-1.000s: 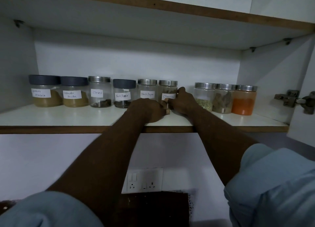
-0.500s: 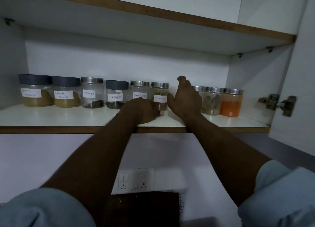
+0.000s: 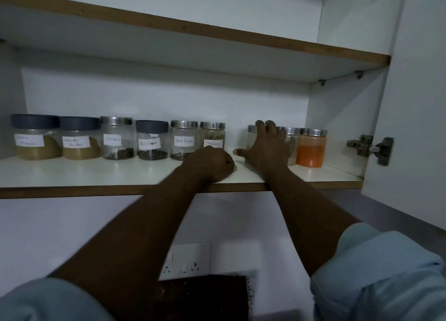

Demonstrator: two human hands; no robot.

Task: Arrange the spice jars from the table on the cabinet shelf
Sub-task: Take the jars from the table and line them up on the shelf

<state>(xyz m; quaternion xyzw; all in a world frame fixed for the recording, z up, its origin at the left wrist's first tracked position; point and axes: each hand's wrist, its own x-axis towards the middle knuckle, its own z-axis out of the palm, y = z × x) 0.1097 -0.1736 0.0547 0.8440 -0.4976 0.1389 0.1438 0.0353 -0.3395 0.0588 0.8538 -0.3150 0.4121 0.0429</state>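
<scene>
On the cabinet shelf (image 3: 96, 173), the right hand (image 3: 268, 149) grasps a steel-lidded jar (image 3: 251, 139) with its fingers (image 3: 268, 125) curled over the lid, near the orange-powder jar (image 3: 311, 149), while the left hand (image 3: 210, 162) rests clenched on the shelf, nothing visible in it, just before the cinnamon jar (image 3: 212, 135).

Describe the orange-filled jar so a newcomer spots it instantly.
Find the cabinet shelf lined with jars. Follow them to the right end, nearest the door hinge. The last jar has a steel lid, no visible label, and the only bright orange contents.
</scene>
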